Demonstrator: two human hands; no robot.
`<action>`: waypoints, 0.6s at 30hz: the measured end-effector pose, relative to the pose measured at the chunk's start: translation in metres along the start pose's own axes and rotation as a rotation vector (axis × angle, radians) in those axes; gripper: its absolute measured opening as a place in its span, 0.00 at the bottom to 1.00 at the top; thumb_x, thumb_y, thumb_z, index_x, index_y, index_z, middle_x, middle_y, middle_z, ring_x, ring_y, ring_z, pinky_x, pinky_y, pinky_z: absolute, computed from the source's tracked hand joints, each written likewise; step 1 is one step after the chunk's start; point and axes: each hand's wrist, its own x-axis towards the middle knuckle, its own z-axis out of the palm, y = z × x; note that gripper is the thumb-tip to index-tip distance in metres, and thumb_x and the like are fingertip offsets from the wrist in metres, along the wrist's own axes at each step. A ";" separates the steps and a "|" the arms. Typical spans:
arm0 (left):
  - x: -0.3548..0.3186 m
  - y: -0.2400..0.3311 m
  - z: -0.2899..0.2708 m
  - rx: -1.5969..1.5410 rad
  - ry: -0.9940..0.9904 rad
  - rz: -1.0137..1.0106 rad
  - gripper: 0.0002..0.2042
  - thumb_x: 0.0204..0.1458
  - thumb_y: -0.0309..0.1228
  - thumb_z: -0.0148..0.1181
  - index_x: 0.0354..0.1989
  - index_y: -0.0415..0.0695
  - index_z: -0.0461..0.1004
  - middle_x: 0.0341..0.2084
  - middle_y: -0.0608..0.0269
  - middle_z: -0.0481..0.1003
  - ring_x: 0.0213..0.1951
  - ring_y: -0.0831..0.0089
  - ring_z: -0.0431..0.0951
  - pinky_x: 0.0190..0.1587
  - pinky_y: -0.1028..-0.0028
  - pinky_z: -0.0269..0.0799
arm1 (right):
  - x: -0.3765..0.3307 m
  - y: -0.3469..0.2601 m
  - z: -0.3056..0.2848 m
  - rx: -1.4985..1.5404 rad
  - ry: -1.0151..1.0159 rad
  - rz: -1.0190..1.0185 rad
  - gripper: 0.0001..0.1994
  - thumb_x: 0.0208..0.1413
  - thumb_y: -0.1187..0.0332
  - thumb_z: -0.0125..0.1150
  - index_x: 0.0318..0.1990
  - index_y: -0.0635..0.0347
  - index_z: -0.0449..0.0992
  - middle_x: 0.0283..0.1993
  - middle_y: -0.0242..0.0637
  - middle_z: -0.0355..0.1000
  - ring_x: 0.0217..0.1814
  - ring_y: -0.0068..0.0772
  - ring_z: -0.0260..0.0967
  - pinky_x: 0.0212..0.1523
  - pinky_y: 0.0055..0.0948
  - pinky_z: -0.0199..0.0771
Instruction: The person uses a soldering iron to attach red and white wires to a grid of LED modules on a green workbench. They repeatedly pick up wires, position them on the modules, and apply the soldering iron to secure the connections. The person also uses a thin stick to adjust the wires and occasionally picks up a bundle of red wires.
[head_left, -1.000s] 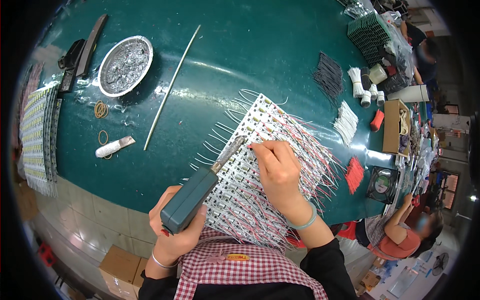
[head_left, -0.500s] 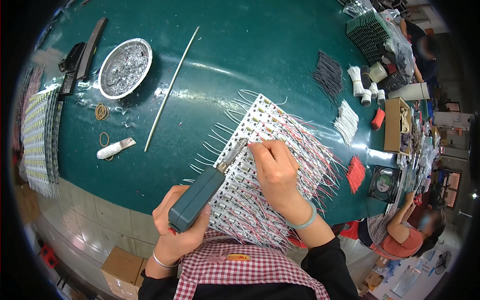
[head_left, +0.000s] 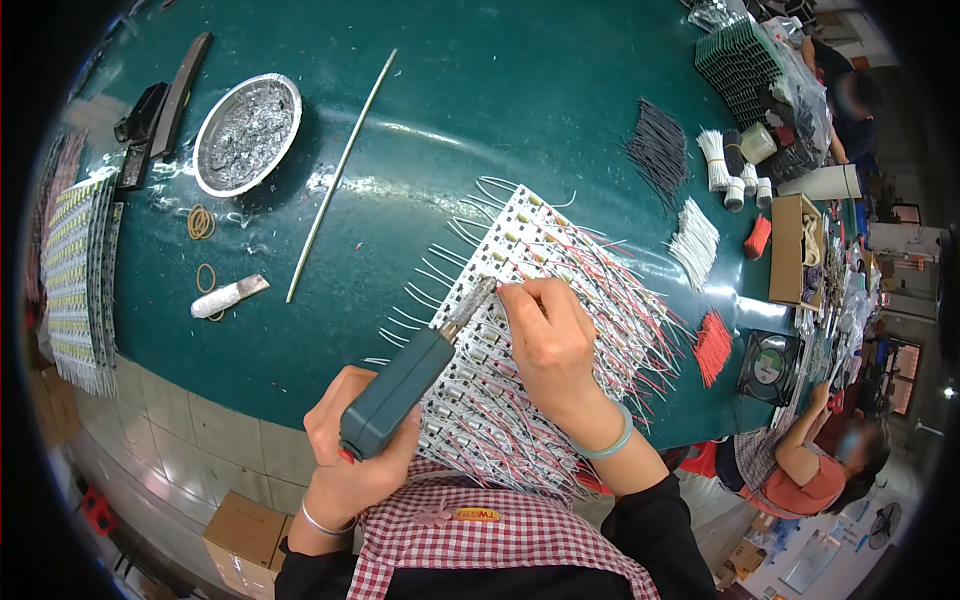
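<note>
My left hand (head_left: 350, 440) is wrapped round the dark green handle of a soldering iron (head_left: 398, 385). Its metal tip slants up and right onto a panel of white circuit boards (head_left: 515, 225). Rows of small parts cover the boards, with many white and red wires (head_left: 610, 290) sticking out along them. Right beside the iron's tip, my right hand (head_left: 550, 345) rests over the panel with thumb and forefinger pinched together. Whatever lies in that pinch is too small and hidden to make out.
Loose black wires (head_left: 657, 150), white wires (head_left: 694, 245) and red wires (head_left: 712, 347) lie right of the panel. Left are a foil-filled bowl (head_left: 205, 165), a thin rod (head_left: 342, 175), rubber bands (head_left: 201, 223) and stacked boards (head_left: 80, 285). Two other people are at the right.
The soldering iron and my left hand have shifted very slightly up and right. My right hand stays nearly in place, still pinching at the iron's tip.
</note>
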 end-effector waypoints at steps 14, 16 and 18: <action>0.021 0.026 0.001 0.021 0.143 -0.106 0.06 0.39 0.16 0.66 0.27 0.34 0.76 0.23 0.56 0.75 0.24 0.67 0.75 0.29 0.72 0.70 | 0.001 0.000 -0.001 -0.007 -0.011 -0.020 0.12 0.46 0.79 0.62 0.41 0.67 0.77 0.36 0.39 0.68 0.36 0.37 0.70 0.33 0.33 0.70; 0.022 0.027 0.000 0.047 0.138 -0.093 0.07 0.39 0.16 0.66 0.29 0.33 0.77 0.24 0.55 0.76 0.26 0.67 0.76 0.30 0.72 0.71 | 0.001 0.000 -0.001 -0.009 -0.005 -0.023 0.12 0.46 0.79 0.62 0.41 0.67 0.77 0.36 0.39 0.68 0.36 0.37 0.70 0.32 0.33 0.70; 0.021 0.027 0.000 0.022 0.149 -0.102 0.07 0.39 0.16 0.66 0.30 0.32 0.77 0.26 0.54 0.76 0.27 0.67 0.77 0.32 0.72 0.72 | 0.001 0.000 0.000 -0.009 0.004 -0.028 0.12 0.46 0.80 0.62 0.41 0.67 0.77 0.36 0.39 0.68 0.35 0.37 0.70 0.32 0.33 0.70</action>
